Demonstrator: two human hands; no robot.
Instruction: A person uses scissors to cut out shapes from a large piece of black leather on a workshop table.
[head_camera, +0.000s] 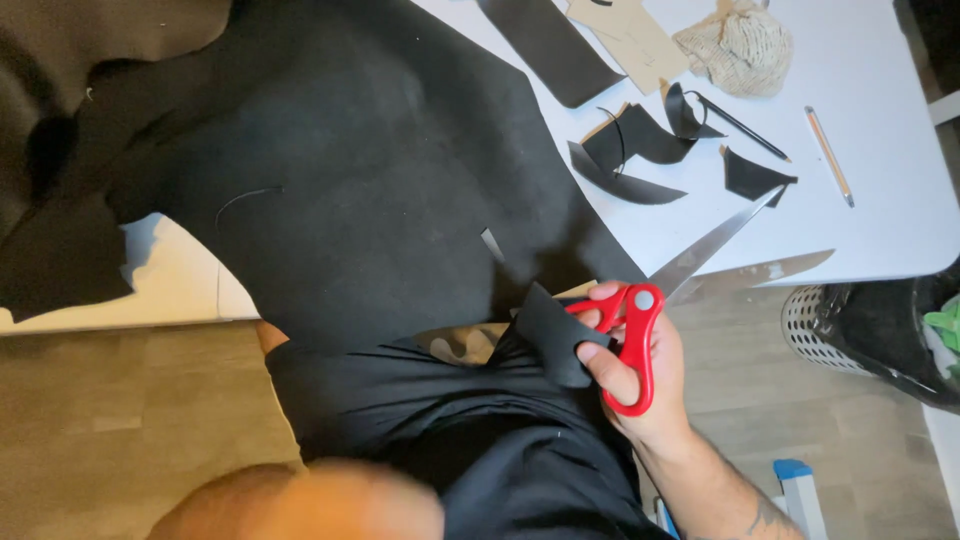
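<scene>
Hands: right (625, 375) grips red scissors (640, 330) | left forearm blurred (hand unseen)

scissors (668, 300): we see red looped handles and long steel blades, standing open in a wide V; handles sit low near the table edge, blade tips point up and right over the white tabletop.
black piece (555, 335): we see a small dark cut scrap, flat and irregular, with a pointed upper corner; it lies just left of the red handles, touching them, above the dark clothing on the lap.
black sheet (350, 170): we see a large matte black hide spread across the table, its lower edge draping off the table toward the lap; its edges are ragged.
</scene>
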